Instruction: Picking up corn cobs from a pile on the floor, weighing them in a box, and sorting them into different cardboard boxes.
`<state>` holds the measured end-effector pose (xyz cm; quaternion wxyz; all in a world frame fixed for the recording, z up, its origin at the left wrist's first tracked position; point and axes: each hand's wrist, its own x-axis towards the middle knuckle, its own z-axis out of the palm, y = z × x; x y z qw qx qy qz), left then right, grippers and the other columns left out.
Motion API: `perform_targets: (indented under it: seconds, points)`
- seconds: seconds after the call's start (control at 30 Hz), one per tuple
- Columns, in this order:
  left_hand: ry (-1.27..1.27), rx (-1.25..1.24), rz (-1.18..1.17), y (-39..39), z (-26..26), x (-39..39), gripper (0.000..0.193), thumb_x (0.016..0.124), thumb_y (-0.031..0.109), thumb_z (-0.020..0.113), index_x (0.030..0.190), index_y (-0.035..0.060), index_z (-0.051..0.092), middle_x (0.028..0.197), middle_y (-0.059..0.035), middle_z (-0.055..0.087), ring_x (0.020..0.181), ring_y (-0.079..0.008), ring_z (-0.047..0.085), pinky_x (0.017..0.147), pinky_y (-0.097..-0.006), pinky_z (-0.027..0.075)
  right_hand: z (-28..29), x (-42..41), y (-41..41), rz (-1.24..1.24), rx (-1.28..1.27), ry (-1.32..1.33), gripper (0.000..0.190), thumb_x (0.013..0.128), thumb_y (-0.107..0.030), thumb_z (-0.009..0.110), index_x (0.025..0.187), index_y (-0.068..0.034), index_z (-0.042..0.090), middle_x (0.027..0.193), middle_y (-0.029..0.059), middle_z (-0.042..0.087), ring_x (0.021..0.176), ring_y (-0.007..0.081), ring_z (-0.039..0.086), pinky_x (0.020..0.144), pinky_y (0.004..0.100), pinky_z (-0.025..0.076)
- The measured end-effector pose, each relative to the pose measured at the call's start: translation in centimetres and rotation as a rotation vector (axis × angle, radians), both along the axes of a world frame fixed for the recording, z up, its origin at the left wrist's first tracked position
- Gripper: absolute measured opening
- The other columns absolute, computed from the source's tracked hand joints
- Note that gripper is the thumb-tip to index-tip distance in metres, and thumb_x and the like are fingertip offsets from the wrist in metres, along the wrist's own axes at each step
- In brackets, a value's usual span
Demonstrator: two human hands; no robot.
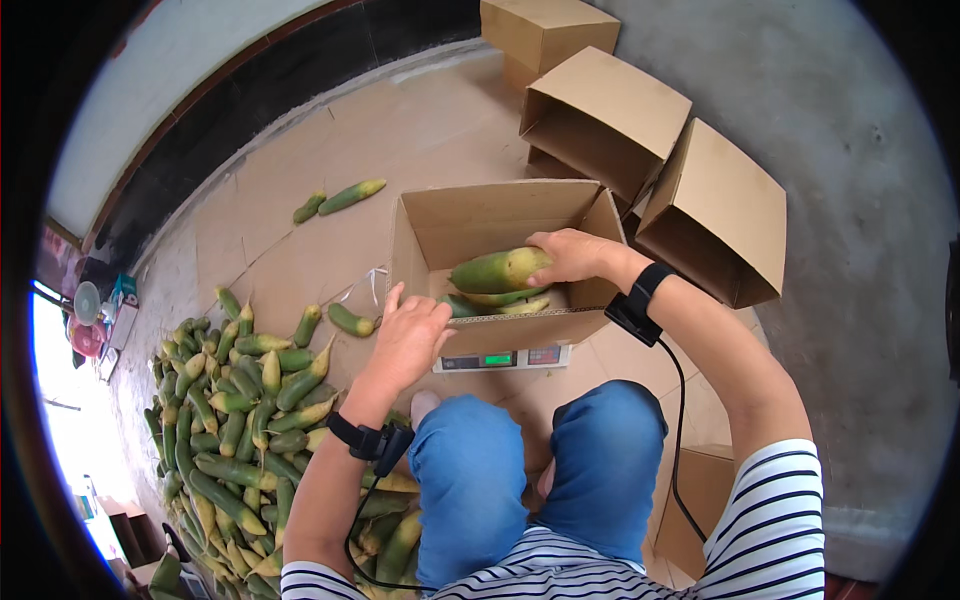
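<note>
An open cardboard box (510, 330) stands before me on a digital scale (551, 356) with a lit green display. Inside the box, my right hand (574, 256) grips the pale end of a large green radish (491, 271). More green radishes (525, 306) lie beneath it, partly hidden by the box's near wall. At the near left corner of the box, my left hand (411, 334) rests on the rim with its fingers spread, holding no radish.
A big heap of green radishes (232, 405) covers the floor at left. Two radishes (351, 196) lie beyond it, and a single one (349, 320) is left of the box. Cardboard boxes (611, 97) stand at the upper right, near a grey wall. A cable runs from each wrist strap.
</note>
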<state>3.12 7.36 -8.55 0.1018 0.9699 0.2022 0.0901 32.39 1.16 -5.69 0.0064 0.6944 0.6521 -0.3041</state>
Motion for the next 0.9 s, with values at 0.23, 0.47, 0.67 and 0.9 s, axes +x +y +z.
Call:
perform_targets:
  seconds: [0.23,0.47,0.67,0.9]
  points:
    - [-0.051,0.008,0.005,0.3,-0.6,-0.1,0.02,0.081,0.017,0.068,0.088,0.0059,0.054,0.088,-0.0106,0.058,0.097,-0.0291,0.056,0.108,-0.0529,0.03,0.8,0.3,-1.3,0.179,0.092,-0.166,0.044,0.088,-0.016,0.058,0.129,-0.004,0.052,0.12,0.0175,0.059,0.115,0.0357,0.055,0.098,0.0419,0.044]
    - [-0.098,0.084,0.018,-0.1,-0.7,-0.5,0.02,0.079,0.017,0.07,0.087,0.0073,0.055,0.087,-0.0087,0.058,0.099,-0.0266,0.057,0.108,-0.0527,0.031,5.2,-1.6,-10.2,0.027,0.286,0.008,0.033,0.09,-0.012,0.057,0.121,-0.001,0.056,0.111,0.0179,0.061,0.102,0.0344,0.059,0.087,0.0393,0.048]
    - [0.035,-0.006,0.009,0.0,-0.6,-0.4,0.026,0.082,0.018,0.068,0.103,0.0053,0.057,0.1,-0.012,0.06,0.106,-0.0301,0.056,0.108,-0.0517,0.031,4.8,-2.3,-18.9,-0.26,0.449,0.095,0.025,0.091,-0.004,0.057,0.115,0.0,0.06,0.103,0.0146,0.062,0.092,0.0285,0.062,0.08,0.035,0.05]
    - [-0.372,0.046,0.246,-0.2,0.0,-7.9,0.047,0.083,0.02,0.067,0.125,0.0035,0.053,0.123,-0.0195,0.057,0.115,-0.0371,0.053,0.101,-0.0443,0.039,6.3,-6.1,-24.8,-0.586,0.652,0.185,0.022,0.093,-0.006,0.056,0.114,0.0,0.061,0.106,0.0114,0.062,0.093,0.021,0.064,0.083,0.0314,0.05]
